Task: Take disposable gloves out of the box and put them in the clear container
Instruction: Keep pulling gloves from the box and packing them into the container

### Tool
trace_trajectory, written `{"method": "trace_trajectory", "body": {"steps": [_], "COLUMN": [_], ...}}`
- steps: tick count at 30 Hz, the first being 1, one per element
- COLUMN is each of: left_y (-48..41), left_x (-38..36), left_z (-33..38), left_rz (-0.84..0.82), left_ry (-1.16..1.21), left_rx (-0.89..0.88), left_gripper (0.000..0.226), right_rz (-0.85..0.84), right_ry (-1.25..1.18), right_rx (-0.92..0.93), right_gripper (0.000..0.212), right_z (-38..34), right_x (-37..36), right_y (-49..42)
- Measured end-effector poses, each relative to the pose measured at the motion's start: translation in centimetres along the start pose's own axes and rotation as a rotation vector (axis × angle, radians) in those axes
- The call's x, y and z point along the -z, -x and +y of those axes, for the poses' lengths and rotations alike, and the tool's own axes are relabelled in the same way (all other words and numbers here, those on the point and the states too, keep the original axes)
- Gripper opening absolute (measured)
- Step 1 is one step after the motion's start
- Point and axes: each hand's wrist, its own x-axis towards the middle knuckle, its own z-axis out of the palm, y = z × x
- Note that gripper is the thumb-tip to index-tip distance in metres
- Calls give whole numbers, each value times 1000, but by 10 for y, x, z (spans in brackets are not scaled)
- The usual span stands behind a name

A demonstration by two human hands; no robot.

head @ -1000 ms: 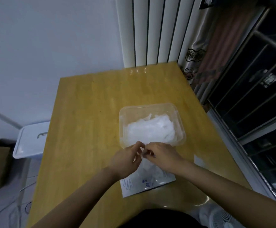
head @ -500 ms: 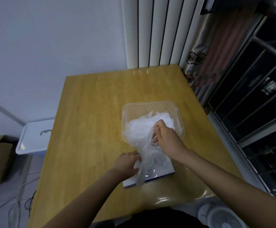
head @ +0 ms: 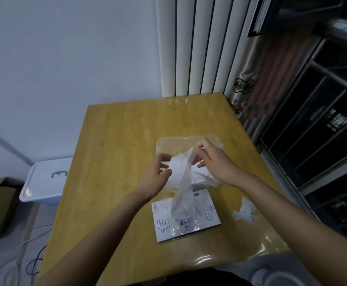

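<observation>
Leftmost, well left of the clear container (head: 178, 138) and off the table (head: 117, 145), stands a white lidded bin (head: 44, 180). The left forearm rises from the near edge toward the container's near-left corner. The left hand (head: 155, 178) is held above that corner, palm turned rightward, fingers part-curled and blurred at the left edge of the glove (head: 184, 182); whether they grip the film cannot be told.

Glove: a translucent sheet, stretched from above the container's middle down over its near rim to the glove box (head: 189, 230), its lower end at the box's opening.

Glove box: flat and white, just in front of the container. Blue hand outlines are printed on its top; the small blue print at its centre is too small to read.

More white gloves (head: 204, 179) lie inside the container.

The right hand (head: 215, 162), above the container's right half, pinches the glove's top edge between thumb and forefinger, other fingers curled; its forearm runs back to the near right. A crumpled loose glove (head: 245, 213) lies on the table, in front of the container's right corner.
</observation>
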Motion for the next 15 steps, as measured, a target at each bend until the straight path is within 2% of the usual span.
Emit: {"method": "trace_trajectory", "body": {"steps": [2,4,6,7,9,10,15], "left_y": [-8,-13,-15,-15,-17,-18,-32], "left_x": [6,9,11,11,9,9,10], "left_z": [7,13,18,20,26,28,32], "left_rz": [-107,-250,-331,-343,-316,-280,10], "left_ry": [73,127,206,245,241,212,35], "left_rx": [70,104,93,64,-13,-39,-84], "left_gripper": [54,65,56,44,15,11,20], "right_rz": [-64,-109,-124,-118,-94,-78,54], "right_ry": [-8,-22,-48,-66,-96,-107,-192], "right_rx": [43,100,135,145,151,143,37], "right_gripper": [21,22,22,21,20,20,24], "right_z": [-6,-13,-17,-17,-16,-14,-2], "right_x": [0,0,3,6,13,16,28], "right_y": [0,0,-1,-2,-4,-5,-10]}}
